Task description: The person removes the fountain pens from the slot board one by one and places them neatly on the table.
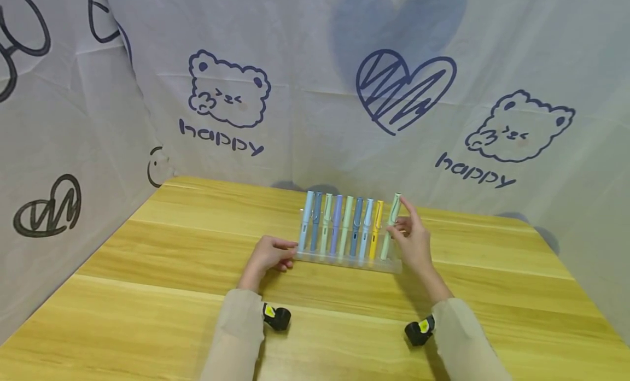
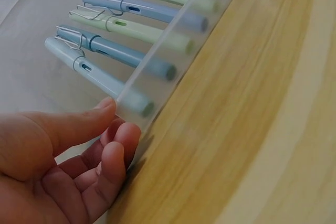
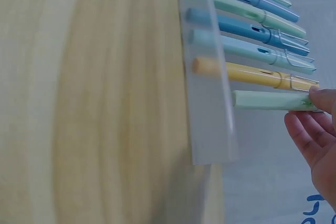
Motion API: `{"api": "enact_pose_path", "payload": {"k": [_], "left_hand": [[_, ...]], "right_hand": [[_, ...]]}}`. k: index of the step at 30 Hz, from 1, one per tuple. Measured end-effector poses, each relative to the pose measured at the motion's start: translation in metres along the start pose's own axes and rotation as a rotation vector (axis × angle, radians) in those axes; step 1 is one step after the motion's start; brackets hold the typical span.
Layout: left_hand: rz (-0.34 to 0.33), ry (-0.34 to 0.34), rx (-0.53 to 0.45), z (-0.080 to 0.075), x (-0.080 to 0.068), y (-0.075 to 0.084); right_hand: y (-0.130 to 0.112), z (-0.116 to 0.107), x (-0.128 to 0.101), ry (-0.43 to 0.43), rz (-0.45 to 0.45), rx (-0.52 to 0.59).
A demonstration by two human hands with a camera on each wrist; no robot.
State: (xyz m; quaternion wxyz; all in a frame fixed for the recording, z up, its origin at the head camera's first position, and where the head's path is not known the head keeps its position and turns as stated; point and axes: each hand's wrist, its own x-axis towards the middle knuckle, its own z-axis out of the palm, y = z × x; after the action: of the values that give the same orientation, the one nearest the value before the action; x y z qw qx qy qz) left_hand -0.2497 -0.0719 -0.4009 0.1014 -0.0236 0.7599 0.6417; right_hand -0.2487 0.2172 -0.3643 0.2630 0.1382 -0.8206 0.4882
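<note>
A clear pen stand [image 1: 374, 265] holds several upright pens in a row, pale blue, darker blue, green, purple and yellow. My left hand [image 1: 270, 255] pinches the stand's left end, thumb at the front lip beside the pale blue pen [image 2: 100, 77]. My right hand [image 1: 413, 239] holds a light green pen [image 3: 270, 100] by its upper part, between thumb and fingers. This pen leans slightly at the right end of the row, next to the yellow pen [image 3: 252, 74]. In the right wrist view its lower end is at the edge of the lip.
The wooden table [image 1: 172, 261] stretches out around the stand. Behind it hangs a pale cloth [image 1: 305, 97] with bear and heart drawings, and another cloth wall rises on the left. Small black cameras [image 1: 278, 318] sit on both wrists.
</note>
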Motion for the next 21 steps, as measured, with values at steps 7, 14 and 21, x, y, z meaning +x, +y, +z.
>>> {"api": "enact_pose_path", "payload": {"k": [7, 14, 21], "left_hand": [[-0.016, -0.007, -0.024, -0.002, -0.002, 0.000], [-0.012, -0.024, -0.068, -0.002, 0.000, -0.004], [-0.001, -0.022, -0.077, -0.002, 0.001, -0.006]], "right_hand": [[0.001, -0.006, 0.005, 0.019, 0.034, 0.022], [-0.003, -0.014, 0.006, 0.033, 0.104, 0.077], [-0.005, -0.026, 0.006, 0.020, 0.127, 0.059]]}}
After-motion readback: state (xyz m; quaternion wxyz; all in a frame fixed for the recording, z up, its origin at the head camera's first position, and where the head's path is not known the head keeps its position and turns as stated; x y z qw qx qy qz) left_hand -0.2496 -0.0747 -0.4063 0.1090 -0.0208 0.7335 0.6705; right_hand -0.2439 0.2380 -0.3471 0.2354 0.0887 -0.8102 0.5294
